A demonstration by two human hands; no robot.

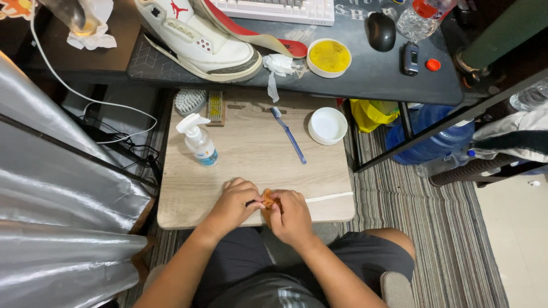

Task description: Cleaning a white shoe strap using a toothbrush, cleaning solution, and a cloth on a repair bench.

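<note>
Small orange item [268,199] at near edge of lap table [251,154], pinched between both hands, mostly hidden by fingers; kind not discernible. Left hand [233,205] curled, fingertips closed on item's left side. Right hand [293,215] likewise curled, thumb and fingers closed on its right side, hands touching each other over it. Spray bottle [198,141] — clear, white pump head, blue label — upright at table's left, well apart from hands. Blue toothbrush [288,134] lying diagonally at centre, bristle end toward far edge. White lid [327,125] at far right corner, just beside toothbrush. White-bristled brush [190,101] and wooden brush [215,107] side by side at far left edge, partly under desk [371,74]. On dark desk beyond: white sneaker [200,40] with red trim and grey patterned panels, lying on its side; crumpled tissue [279,65] just beside its toe; round white tub [329,57] of yellow paste near tissue; black mouse [381,31]; white keyboard [279,10] at far edge; small red cap [433,64]; clear bottle [419,20] with red top. Blue water jug [434,137] on striped rug [411,217] at right, under desk. Silvery sheet [57,199] filling left side. Dark shorts at bottom, knees under lap table.
</note>
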